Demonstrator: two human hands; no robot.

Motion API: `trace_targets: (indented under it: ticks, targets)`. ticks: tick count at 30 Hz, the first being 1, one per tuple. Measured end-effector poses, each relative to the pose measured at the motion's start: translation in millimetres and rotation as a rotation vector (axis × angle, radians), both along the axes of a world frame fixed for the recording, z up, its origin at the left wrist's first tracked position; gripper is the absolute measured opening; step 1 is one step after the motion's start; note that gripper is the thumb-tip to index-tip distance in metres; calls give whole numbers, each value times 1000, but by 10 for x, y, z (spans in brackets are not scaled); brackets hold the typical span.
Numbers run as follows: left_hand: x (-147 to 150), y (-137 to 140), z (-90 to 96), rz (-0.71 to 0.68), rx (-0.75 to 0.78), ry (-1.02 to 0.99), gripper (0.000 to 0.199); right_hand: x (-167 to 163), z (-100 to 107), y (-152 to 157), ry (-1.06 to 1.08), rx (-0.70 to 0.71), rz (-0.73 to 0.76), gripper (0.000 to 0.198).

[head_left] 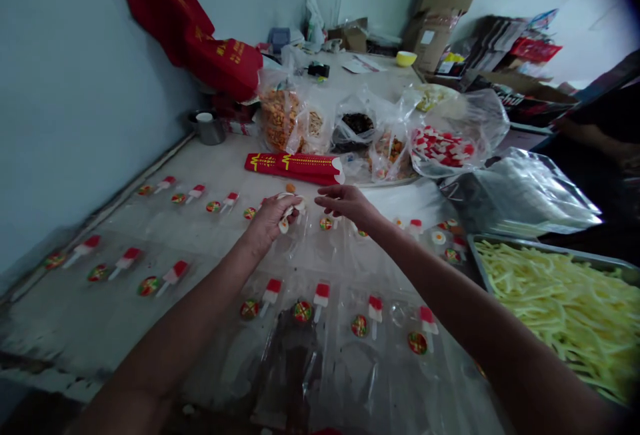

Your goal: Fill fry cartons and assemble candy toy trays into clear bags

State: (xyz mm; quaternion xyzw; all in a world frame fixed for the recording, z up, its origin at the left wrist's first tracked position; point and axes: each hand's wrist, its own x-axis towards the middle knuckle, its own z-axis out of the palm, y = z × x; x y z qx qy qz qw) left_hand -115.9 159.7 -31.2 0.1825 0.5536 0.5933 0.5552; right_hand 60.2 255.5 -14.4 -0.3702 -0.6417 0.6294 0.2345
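My left hand is closed around several small white pieces with orange centres, which look like fried-egg gummies. Just to its right, over the table, my right hand reaches in with its fingers stretched and slightly apart, and I see nothing in it. Beneath both hands lie rows of clear plastic bags. Most bags carry a round pizza-like candy and a red-and-white popsicle-shaped candy. One egg gummy rests on a bag at the right. A small orange piece sits beyond my left hand.
A flat red packet lies behind the hands. Beyond it stand open bags of orange pieces and red-and-white candies. At the right are a tray of pale yellow strips, a stack of clear bags and another person's arm.
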Motion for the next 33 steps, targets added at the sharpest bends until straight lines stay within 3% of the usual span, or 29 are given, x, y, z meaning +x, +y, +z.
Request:
trace_targets:
  ticks: [5, 7, 9, 11, 14, 16, 18, 21, 23, 25, 28, 33]
  targets:
    - [112, 85, -6, -16, 39, 48, 22, -156, -29, -12, 17, -89, -30, 23]
    - [104, 81, -7, -6, 8, 72, 26, -134, -43, 23, -19, -41, -51, 20]
    - [38, 51, -13, -1, -30, 81, 25, -55, -93, 59, -65, 187, -93, 18]
    - [-66, 9, -15, 9, -54, 81, 21, 47, -187, 100, -134, 579, -52, 16]
    - [-206, -56, 7, 48, -103, 90, 16, 143, -364, 174, -302, 1135, 264, 20]
    - [-249, -90, 25, 39, -136, 89, 17, 151, -458, 220, -423, 1310, 455, 22]
    - [-248, -108, 28, 11, -139, 79, 19, 142, -504, 244, -492, 1373, 529, 21]
    - [-201, -99, -11, -9, -112, 79, 19, 142, -478, 214, -426, 1278, 438, 26]
    - [-161, -69, -44, -21, -102, 86, 20, 121, -403, 150, -311, 1050, 225, 29]
    - [-128, -23, -53, -35, -101, 93, 22, 31, -294, 81, -187, 735, 96, 32]
    - [-142, 45, 14, -39, -49, 109, 21, -240, -116, 55, -21, 407, 151, 37]
    - [-549, -43, 210, 132, -10, 73, 17, -629, -31, 235, 26, 217, 111, 20]
